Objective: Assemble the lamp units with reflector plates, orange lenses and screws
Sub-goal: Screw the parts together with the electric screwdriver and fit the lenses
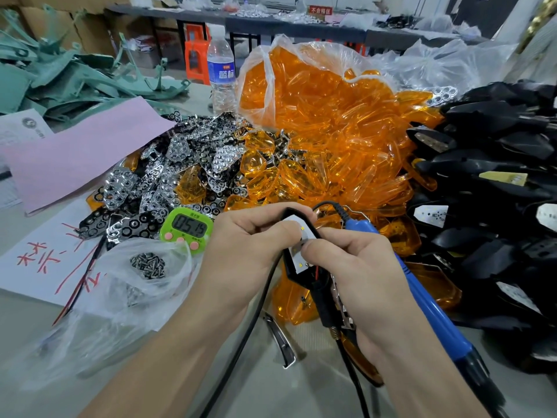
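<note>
A person's left hand (241,245) grips the top of a black plastic lamp housing (297,260) held over the bench, while the right hand (355,267) pinches its middle, a blue-handled electric screwdriver (428,309) alongside. Translucent orange lenses (331,131), shiny silver reflector plates (180,164) and bagged small metal screws (147,264) lie behind.

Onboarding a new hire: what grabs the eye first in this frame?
A heap of orange lenses spilling from a clear bag dominates the centre, with chrome reflector plates to its left and stacked black housings to its right. In front, the left hand and right hand hold a black lamp unit showing a white LED board, a blue electric screwdriver beside the right hand. A green timer left of them reads 05:15.
</note>
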Motion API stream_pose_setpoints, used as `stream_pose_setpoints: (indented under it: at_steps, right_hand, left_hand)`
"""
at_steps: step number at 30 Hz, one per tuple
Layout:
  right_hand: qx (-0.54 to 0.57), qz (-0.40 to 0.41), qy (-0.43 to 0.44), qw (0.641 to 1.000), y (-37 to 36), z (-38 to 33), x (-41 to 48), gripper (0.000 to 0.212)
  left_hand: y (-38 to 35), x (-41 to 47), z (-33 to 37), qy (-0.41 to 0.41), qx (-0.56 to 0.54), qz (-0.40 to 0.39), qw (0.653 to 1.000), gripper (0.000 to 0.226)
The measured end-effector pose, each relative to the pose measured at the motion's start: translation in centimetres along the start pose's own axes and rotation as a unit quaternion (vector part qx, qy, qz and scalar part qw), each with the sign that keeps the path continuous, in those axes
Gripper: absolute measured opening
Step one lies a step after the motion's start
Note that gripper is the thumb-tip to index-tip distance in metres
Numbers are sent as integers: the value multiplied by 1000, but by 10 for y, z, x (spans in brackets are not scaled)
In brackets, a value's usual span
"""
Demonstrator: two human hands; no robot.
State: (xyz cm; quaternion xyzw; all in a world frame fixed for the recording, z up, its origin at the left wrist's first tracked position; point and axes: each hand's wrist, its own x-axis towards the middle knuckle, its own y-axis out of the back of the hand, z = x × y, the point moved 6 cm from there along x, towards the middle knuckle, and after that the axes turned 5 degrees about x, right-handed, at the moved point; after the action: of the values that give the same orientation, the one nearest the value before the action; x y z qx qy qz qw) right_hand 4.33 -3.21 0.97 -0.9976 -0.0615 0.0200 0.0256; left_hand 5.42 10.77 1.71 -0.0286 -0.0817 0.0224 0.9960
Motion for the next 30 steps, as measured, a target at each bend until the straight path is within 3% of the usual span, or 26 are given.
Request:
stream_pose_setpoints:
  at_steps: [4, 9, 13, 15, 18, 21, 27, 30]
  right_hand:
    - [-25, 39, 14, 999, 2, 1, 2, 17]
    - [24, 101, 0, 995, 12, 6, 3, 11]
    - [8, 73, -8, 997, 10, 4, 3, 14]
    - [-58, 62, 21, 996, 10, -2, 2, 16]
    - [-167, 134, 115, 970, 20, -18, -4, 15]
    - [-175, 179, 162, 954, 29, -25, -5, 10]
    - [-165, 123, 130, 970, 31, -15, 5, 11]
    - [-101, 107, 104, 984, 33, -12, 9, 9]
  left_hand:
    - [-4, -1, -5, 18, -26, -25, 999, 22]
    - [-21, -4, -18, 68, -89, -99, 989, 34]
    - [-22, -3, -21, 58, -48, -83, 994, 33]
    - [-20, -3, -24, 59, -37, -67, 995, 33]
    - [-19, -3, -27, 58, 0, -53, 997, 29]
    - [-20, -4, -23, 35, 61, -61, 996, 24]
    - [-25, -10, -17, -35, 170, -128, 976, 25]
    - [-24, -10, -21, 10, 128, -121, 984, 50]
